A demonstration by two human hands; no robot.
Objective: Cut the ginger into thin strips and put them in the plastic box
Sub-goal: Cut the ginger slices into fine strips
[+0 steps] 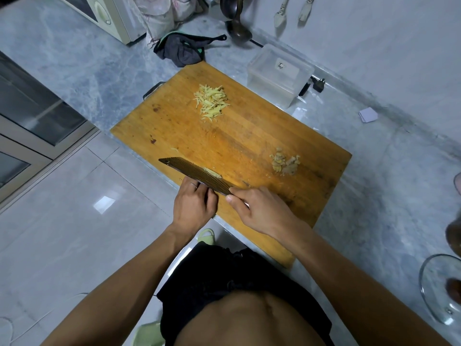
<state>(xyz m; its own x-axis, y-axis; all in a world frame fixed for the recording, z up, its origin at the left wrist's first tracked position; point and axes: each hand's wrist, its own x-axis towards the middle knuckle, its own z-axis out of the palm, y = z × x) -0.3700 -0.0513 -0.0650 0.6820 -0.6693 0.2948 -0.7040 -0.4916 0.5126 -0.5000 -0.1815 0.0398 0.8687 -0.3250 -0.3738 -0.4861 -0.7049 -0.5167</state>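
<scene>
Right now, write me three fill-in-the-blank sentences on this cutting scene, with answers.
1. The right hand grips the ____ by its handle.
2. The pile of cut strips lies on the ____, not in the box.
3. The left hand steadies a bit of ____ beside the blade.

Missing words: knife; board; ginger

Orange-brown wooden board (249, 136), pale yellow ginger strips (210, 101), grey marbled counter (374, 196), clear box (279, 73)

This was a home kitchen: a wooden cutting board (232, 146) lay on a marble counter (374, 196) ahead of the hands, ladles (237, 18) hanging beyond it.
</scene>
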